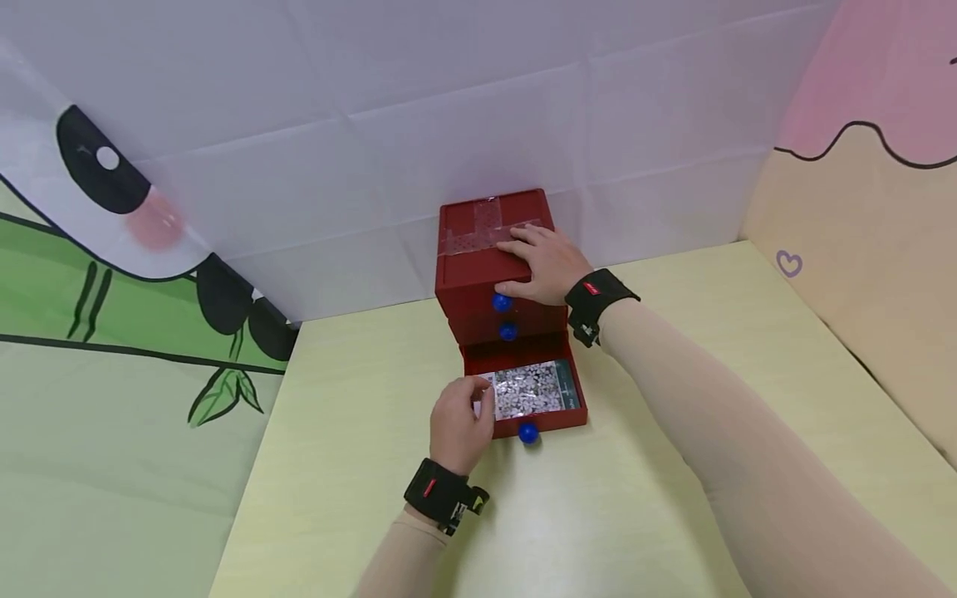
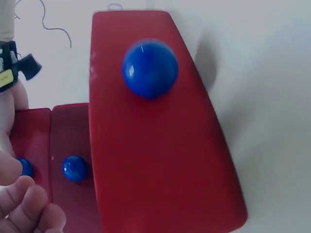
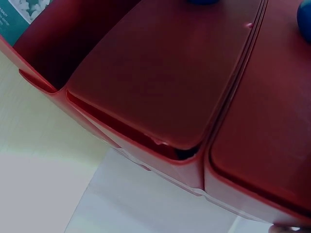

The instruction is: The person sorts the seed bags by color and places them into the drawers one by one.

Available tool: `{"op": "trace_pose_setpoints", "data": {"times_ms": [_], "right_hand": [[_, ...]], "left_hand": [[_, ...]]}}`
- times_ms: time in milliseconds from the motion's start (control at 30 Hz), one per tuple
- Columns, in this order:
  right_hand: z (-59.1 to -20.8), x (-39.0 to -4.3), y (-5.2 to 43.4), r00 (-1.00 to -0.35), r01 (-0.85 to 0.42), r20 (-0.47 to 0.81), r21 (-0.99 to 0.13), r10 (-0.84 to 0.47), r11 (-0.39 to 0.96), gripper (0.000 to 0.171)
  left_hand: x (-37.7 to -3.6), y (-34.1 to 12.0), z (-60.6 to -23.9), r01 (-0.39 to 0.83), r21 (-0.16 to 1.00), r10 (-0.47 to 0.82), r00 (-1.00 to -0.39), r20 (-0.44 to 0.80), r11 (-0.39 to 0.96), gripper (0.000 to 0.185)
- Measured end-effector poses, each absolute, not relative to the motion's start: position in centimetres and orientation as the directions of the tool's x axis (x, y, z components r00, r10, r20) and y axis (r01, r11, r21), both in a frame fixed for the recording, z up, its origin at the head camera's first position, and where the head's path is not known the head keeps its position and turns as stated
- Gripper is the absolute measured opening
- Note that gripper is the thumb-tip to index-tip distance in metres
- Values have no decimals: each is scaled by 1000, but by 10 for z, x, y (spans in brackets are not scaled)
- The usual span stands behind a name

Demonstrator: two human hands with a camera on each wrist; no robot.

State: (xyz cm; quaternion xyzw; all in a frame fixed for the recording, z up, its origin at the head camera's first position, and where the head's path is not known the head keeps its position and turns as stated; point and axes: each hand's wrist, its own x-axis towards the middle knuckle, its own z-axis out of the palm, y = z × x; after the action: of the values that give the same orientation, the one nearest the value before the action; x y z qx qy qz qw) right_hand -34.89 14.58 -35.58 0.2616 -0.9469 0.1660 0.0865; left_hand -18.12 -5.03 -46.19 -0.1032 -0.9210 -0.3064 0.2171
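A red drawer box (image 1: 478,270) with blue round knobs stands against the back wall. Its bottom drawer (image 1: 557,422) is pulled out, with a blue knob (image 2: 150,69) on its front. Inside lies a flat packet (image 1: 527,390) printed with white flowers and a green end; a corner of the packet (image 3: 15,23) shows in the right wrist view. My left hand (image 1: 459,419) pinches the packet's left end, its curled fingers (image 2: 31,204) partly visible in the left wrist view. My right hand (image 1: 549,262) rests spread on the box top, thumb beside the upper knob (image 1: 502,302).
Two upper drawers stay closed above the pulled-out one. Clear tape (image 1: 488,223) crosses the box top. The pale yellow table (image 1: 359,448) meets a white cloth wall (image 1: 314,208) behind and a peach panel (image 1: 860,249) at right.
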Motion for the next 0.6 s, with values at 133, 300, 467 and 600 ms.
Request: {"op": "trace_pose_setpoints", "data": {"times_ms": [133,300,467,600], "right_hand": [[-355,-349,146,-850,-522,244,-274,-467,808,77],[-356,-350,146,-852,-520,238,-276,-466,809,77],[-355,-350,147,-851,-521,230,-272,-471,809,77],[-355,-350,147,-852,-521,227,-269,-473,810,78]], "left_hand": [[-170,-46,-466,322,557,49,-892,450,766,11],[-161,-41,-474,297,546,55,-908,415,784,15],[-153,-34,-483,257,515,96,-943,319,818,22],[-149,-28,-489,242,488,131,-959,250,838,30]]}}
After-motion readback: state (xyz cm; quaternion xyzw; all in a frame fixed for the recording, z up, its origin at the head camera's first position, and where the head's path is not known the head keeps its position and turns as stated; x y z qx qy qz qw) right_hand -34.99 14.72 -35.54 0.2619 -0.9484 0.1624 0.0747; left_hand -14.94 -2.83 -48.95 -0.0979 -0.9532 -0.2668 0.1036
